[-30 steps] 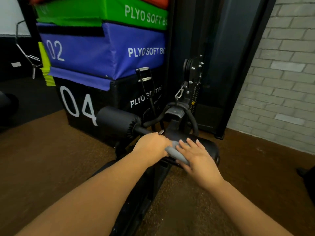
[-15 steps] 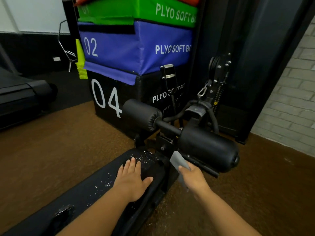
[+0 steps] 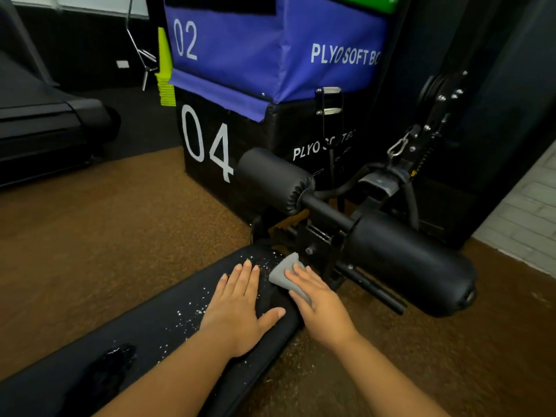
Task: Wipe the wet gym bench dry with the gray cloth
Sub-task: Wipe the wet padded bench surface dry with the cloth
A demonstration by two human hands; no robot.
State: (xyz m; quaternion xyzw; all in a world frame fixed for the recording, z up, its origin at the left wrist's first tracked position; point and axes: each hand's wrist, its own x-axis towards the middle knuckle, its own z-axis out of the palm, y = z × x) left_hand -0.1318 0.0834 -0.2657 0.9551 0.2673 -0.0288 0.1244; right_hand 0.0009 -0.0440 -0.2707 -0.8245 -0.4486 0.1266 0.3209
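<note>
The bench [image 3: 168, 335] is seen as a long black pad that runs from the lower left of the frame up to the centre. Many small water drops are scattered over its upper end, and a darker wet patch [image 3: 111, 361] is seen on it at the lower left. The cloth [image 3: 284, 273] is gray and folded, and it lies on the upper end of the bench, just below the centre of the frame.

The left hand [image 3: 240, 308] is laid flat on the bench, with the fingers straight and close together and the thumb held out to the right. The right hand [image 3: 322, 302] is placed on the cloth with the fingers straight and pressed on it; its thumb is hidden, so a pinch cannot be told.

Just behind the cloth, a black metal frame [image 3: 319, 239] is found with two black roller pads, one [image 3: 273, 180] at the centre and one [image 3: 412, 266] at the right. Behind them, stacked boxes are seen: a black one [image 3: 216, 139] marked 04 and a blue one [image 3: 270, 40] marked 02. Yellow-green cones [image 3: 165, 73] stand at the upper left. The floor [image 3: 105, 236] is brown.
</note>
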